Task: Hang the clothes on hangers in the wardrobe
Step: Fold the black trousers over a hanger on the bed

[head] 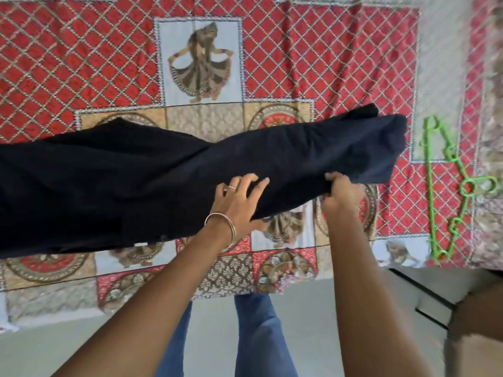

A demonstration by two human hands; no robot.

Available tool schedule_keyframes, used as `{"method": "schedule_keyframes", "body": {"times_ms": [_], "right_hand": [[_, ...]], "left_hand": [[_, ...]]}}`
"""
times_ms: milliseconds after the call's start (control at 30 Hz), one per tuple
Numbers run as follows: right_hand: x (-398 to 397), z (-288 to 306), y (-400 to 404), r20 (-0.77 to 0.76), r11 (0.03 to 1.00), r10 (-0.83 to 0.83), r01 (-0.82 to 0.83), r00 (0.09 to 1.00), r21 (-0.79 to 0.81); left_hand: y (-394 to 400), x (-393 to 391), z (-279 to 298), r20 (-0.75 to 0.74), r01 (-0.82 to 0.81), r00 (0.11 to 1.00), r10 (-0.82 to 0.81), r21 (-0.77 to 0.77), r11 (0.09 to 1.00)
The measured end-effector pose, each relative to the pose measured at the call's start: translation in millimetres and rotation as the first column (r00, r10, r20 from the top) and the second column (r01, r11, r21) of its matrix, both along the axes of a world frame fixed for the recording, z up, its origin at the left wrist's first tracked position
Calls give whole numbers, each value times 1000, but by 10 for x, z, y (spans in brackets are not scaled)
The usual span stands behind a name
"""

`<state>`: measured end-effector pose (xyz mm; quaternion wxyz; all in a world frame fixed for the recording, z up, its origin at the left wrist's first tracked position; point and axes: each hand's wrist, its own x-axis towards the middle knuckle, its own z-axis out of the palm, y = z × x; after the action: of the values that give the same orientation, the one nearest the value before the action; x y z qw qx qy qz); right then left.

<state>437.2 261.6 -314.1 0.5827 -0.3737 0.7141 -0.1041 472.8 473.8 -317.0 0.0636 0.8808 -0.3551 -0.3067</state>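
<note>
Black garment [163,175] edge in both hands, green hanger [446,186] well apart.

Dark navy, close to black, that's the garment [163,170] across my view, plain with no print at all. Under it the bedspread [81,63] is all red diamonds caught in a pale cream lattice, with a light grey panel showing a dancer figure [201,61] in brown and tan. Lower down come beige squares with red and gold round medallions. Off to my right lies a bright green hanger [446,186], vivid against the red. A silver bangle [221,225] on my left wrist, a thin silver ring [230,188] too. My jeans [255,336] are faded blue over a pale grey floor [212,336].
</note>
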Motion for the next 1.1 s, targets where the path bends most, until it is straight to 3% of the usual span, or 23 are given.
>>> {"method": "schedule_keyframes", "body": {"times_ms": [67, 100, 133, 167, 200, 233, 267, 300, 333, 367, 400, 433, 467, 500, 567, 633, 667, 700, 767, 833, 900, 1033, 1100], "right_hand": [[221, 244, -1, 249, 982, 158, -125, 956, -145], [360, 397, -62, 384, 938, 326, -243, 864, -248], [498, 582, 8, 439, 824, 561, -422, 701, -379], [616, 710, 77, 433, 635, 772, -601, 465, -486], [682, 798, -35, 371, 392, 907, -724, 199, -568], [735, 780, -88, 288, 172, 958, -775, -13, -609], [767, 726, -199, 193, 20, 973, -793, -123, -609], [766, 619, -264, 102, -44, 987, -833, -120, -552], [721, 493, -321, 9, -23, 1000, -888, -30, -459], [629, 362, -446, -109, 71, 987, -928, 119, -366], [483, 248, -518, -261, 190, 930, -946, 259, -263], [323, 159, -593, -407, 323, 834, -927, 373, -189], [154, 95, -634, -524, 440, 723, -885, 450, -153], [24, 65, -647, -599, 521, 626, -840, 499, -155], [-146, 32, -694, -663, 548, 505, -799, 553, -249], [-191, 20, -742, -709, 476, 409, -797, 575, -371], [-177, 8, -835, -716, 466, 362, -781, 597, -416], [-140, 14, -920, -708, 485, 344, -762, 617, -429], [-88, -3, -1153, -695, 600, 335, -713, 636, -363], [-86, -62, -1379, -656, 732, 332, -624, 678, -274], [-134, -128, -1511, -536, 790, 357, -554, 765, -263], [-283, -67, -1737, -437, 686, 405, -583, 803, -435], [-356, -65, -1867, -352, 720, 345, -486, 870, -496]], "left_hand": [[-303, -38, 35, 53, -77, 996, 74, 52, 996], [-489, 4, 42, 82, -148, 986, 144, 44, 988], [-508, 107, 79, 81, -257, 963, 258, -23, 966], [-459, 244, 102, 75, -416, 900, 429, -149, 897], [-511, 359, 127, 56, -584, 784, 618, -271, 765], [-435, 515, 143, 30, -745, 598, 801, -350, 568], [-353, 682, 156, 7, -860, 358, 934, -387, 332], [-180, 868, 140, -25, -915, 112, 993, -393, 93], [12, 1033, 126, -65, -921, -88, 994, -376, -106], [169, 1177, 98, -72, -898, -233, 970, -367, -242], [326, 1271, 62, -62, -880, -320, 945, -351, -321], [400, 1322, 73, -37, -874, -352, 935, -345, -343], [409, 1290, 116, 40, -900, -327, 944, -316, -298], [374, 1194, 177, 170, -943, -240, 956, -276, -188], [196, 925, 260, 485, -958, 49, 873, -225, 179], [14, 653, 269, 622, -779, 389, 680, -172, 603], [-131, 535, 198, 646, -609, 536, 543, -148, 779], [-232, 439, 117, 635, -434, 655, 409, -127, 892], [-507, 286, -26, 438, -183, 883, 166, -5, 983], [-695, 71, -151, 201, -102, 978, 58, 212, 972], [-732, -102, -206, 166, -117, 984, 61, 353, 928], [-685, -268, -365, 288, -235, 947, 143, 315, 920], [-657, -264, -434, 336, -228, 934, 117, 312, 923]]}}
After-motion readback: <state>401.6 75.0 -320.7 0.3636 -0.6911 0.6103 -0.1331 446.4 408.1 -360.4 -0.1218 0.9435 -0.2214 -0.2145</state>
